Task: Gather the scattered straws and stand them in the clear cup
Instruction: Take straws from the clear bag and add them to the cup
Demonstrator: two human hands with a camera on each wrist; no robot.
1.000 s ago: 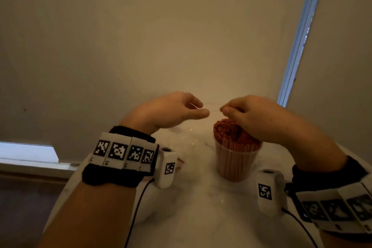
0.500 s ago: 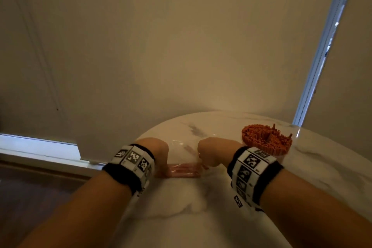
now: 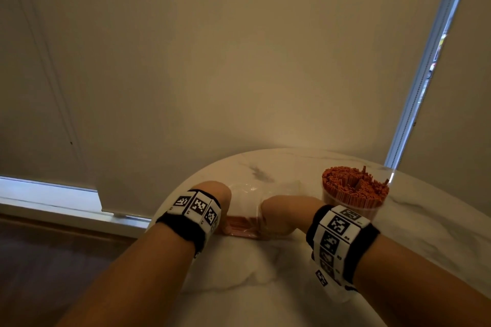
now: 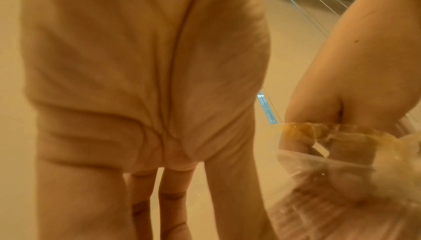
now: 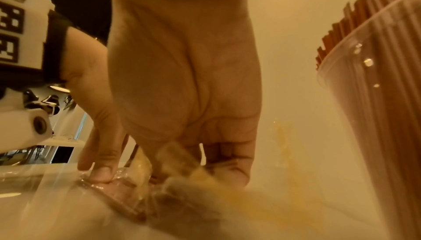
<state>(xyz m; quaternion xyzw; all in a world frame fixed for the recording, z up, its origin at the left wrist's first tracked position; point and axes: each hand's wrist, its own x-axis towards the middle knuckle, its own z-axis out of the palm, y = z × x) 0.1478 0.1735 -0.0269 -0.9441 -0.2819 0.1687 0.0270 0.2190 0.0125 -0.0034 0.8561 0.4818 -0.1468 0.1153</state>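
Reaching down, head view: left hand (image 3: 216, 200) and right hand (image 3: 279, 216) flank a bagged bundle of straws (image 3: 240, 227), long axis running hand to hand; clear cup (image 3: 354, 203) just right of the right hand. Left wrist view: fingers straight. Right wrist view: right fingers pinch the plastic bag (image 5: 127, 180).

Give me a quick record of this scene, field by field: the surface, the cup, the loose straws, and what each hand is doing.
surface: white marble table
clear cup: upright, right of the hands, packed with red straws
loose straws: small bunch inside a clear plastic bag, lying flat between the hands
left hand: fingers straight, pressing down on the bag
right hand: fingers in the crumpled bag end; grip unclear
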